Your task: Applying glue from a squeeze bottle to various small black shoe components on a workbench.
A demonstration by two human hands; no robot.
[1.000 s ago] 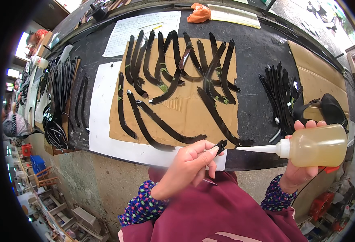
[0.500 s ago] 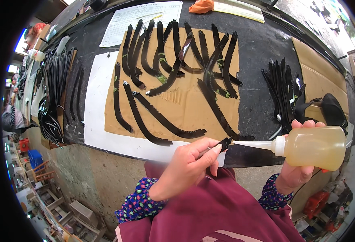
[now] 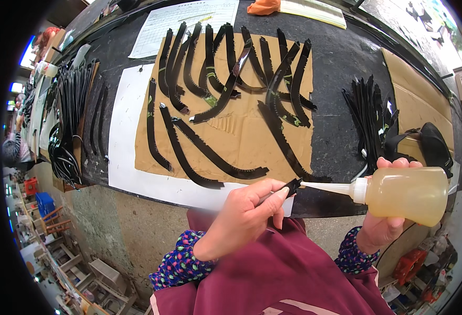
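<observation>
Left hand pinches small black strip, lower centre of frame. Right hand grips squeeze bottle of yellowish liquid, nozzle tip touching strip. Curved black strips lie on cardboard sheet on tabletop above.

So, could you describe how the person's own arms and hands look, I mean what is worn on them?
Both hands are bare: no gloves, rings or watch show on the left hand or the right hand. Each forearm wears a dark navy sleeve dotted with small pink, blue and green spots, with a knitted cuff at the wrist. Over it lies a maroon garment.
</observation>
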